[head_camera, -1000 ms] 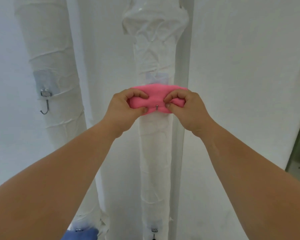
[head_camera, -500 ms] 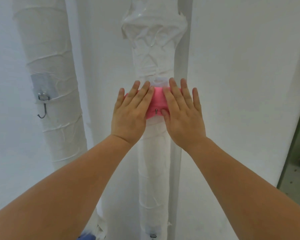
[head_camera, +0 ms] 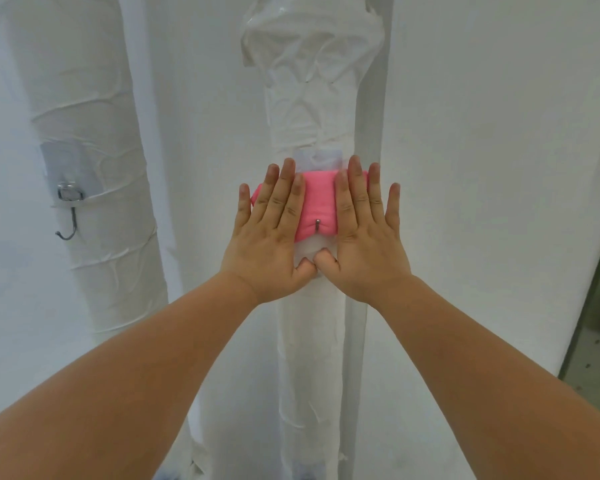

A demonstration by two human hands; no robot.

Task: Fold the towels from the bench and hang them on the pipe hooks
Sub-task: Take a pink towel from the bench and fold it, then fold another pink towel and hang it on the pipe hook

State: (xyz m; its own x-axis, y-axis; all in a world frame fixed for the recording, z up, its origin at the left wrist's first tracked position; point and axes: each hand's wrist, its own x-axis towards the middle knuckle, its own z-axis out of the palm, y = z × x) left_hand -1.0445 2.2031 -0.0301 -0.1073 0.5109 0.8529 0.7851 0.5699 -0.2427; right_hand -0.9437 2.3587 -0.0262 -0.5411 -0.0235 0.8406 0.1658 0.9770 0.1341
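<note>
Hands went from pinching to flat: left hand and right hand, grips released, press the pink towel onto the hook on the middle pipe. Hanging looks nearly done; the next towel probably wants the spare hook at 9 o'clock.

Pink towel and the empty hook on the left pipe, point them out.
pink towel (head_camera: 317, 202): head view, exposed middle of the cloth.
empty hook (head_camera: 73, 220): head view, on its metal shank.
</note>
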